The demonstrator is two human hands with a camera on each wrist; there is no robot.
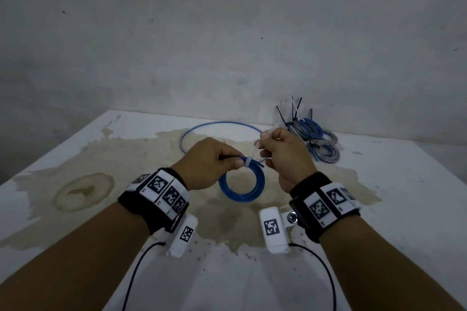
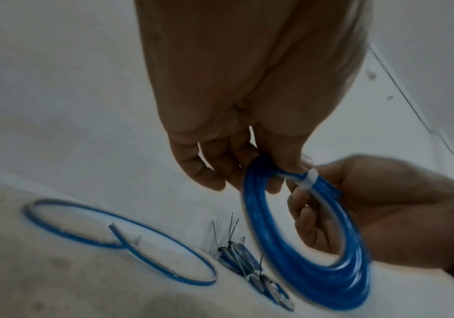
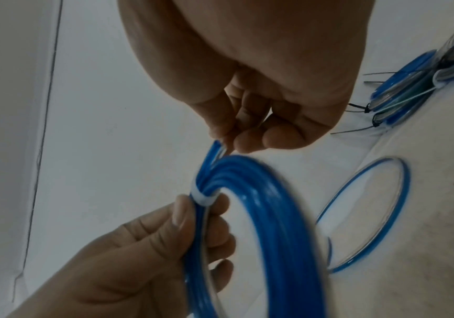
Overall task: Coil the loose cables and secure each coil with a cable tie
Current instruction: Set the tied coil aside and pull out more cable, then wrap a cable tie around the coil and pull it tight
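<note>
A blue cable coil hangs above the table. My left hand pinches its top, just left of a white cable tie looped round the strands. My right hand grips the tie's free tail, which runs up from the coil to its fingers. A loose blue cable lies in one wide loop on the table behind the hands.
A pile of tied blue and grey coils, with black and white tie tails sticking up, sits at the back right by the wall. The white table carries large brown stains.
</note>
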